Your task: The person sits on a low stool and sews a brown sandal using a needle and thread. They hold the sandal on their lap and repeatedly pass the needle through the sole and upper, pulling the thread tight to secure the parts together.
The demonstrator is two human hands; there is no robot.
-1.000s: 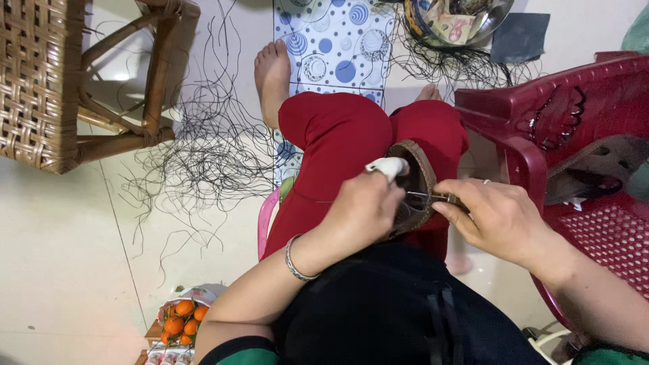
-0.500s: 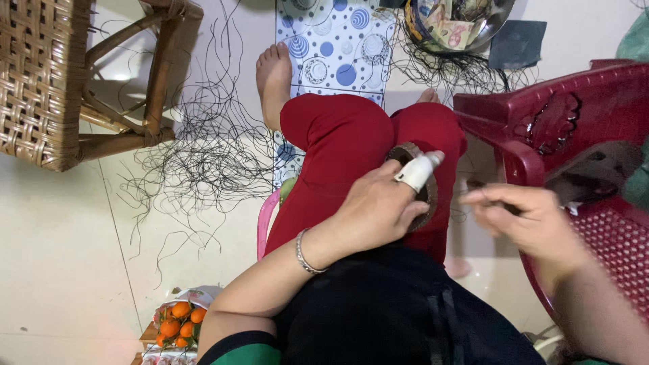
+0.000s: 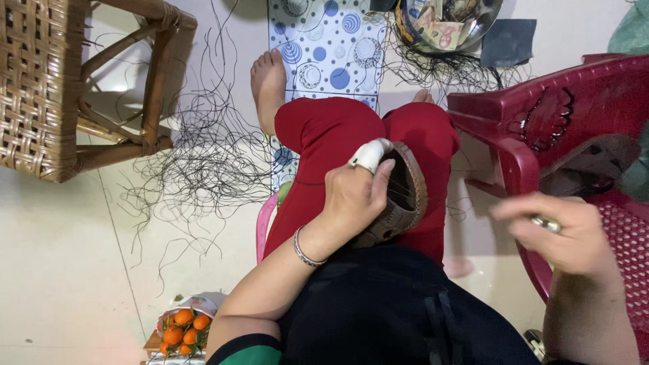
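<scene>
Seen from above, seated, legs in red trousers [image 3: 324, 142]. Left hand [image 3: 355, 196] closed around the rim of a brown leather shoe upper [image 3: 405, 196] resting on the right thigh; white-bandaged fingertip [image 3: 370, 155] raised at the upper edge of the piece. Thin dark threads stretched across the opening of the shoe upper beside the fingers. Silver bracelet [image 3: 305, 250] on the left wrist. Right hand [image 3: 551, 233] drawn out to the right, well apart from the shoe upper, blurred; fingers curled, a ring visible, whether anything is pinched between them cannot be told. Behind the right hand, a dark red plastic chair [image 3: 541, 115]. On the tiled floor [image 3: 61, 257]: tangle of loose black threads [image 3: 203, 155], woven cane stool [image 3: 47, 81] at upper left, metal bowl [image 3: 449, 23] at top, bundle of oranges [image 3: 182, 328] at bottom left. Bare foot [image 3: 269, 84] beside a blue-patterned mat [image 3: 331, 40].
</scene>
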